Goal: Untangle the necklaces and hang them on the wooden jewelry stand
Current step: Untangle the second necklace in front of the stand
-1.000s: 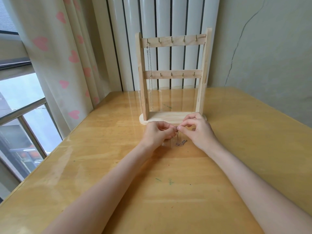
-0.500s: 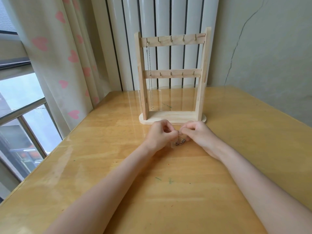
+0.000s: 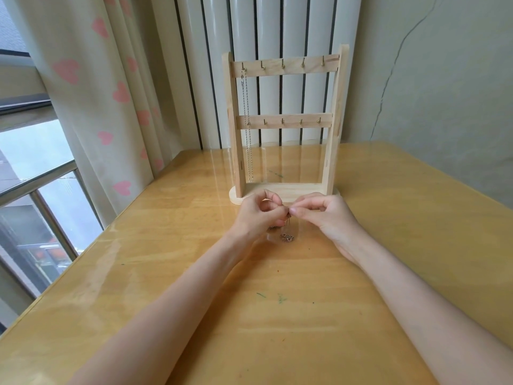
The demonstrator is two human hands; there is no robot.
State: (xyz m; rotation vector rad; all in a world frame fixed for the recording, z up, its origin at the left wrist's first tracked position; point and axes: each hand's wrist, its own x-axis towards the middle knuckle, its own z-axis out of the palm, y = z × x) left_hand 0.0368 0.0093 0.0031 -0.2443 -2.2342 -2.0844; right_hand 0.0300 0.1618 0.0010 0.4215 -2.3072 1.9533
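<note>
Lifted slightly, both hands, left (image 3: 256, 218) and right (image 3: 324, 218), apparently pinch the tangled necklace (image 3: 287, 237) with curled fingers.

1. Wooden jewelry stand (image 3: 286, 68): pale, light wood with small brass-coloured hooks
2. Hanging necklace (image 3: 248, 129): silver chain
3. Tangled necklace (image 3: 287, 237): darker, coppery-brown metal
4. Table (image 3: 166, 273): glossy honey-yellow wood grain, with a few small green marks
5. Curtain (image 3: 91, 79): cream, patterned with pink hearts
6. Radiator (image 3: 277, 29): white ribs with dark gaps
7. Wall (image 3: 444, 93): pale grey-green
</note>
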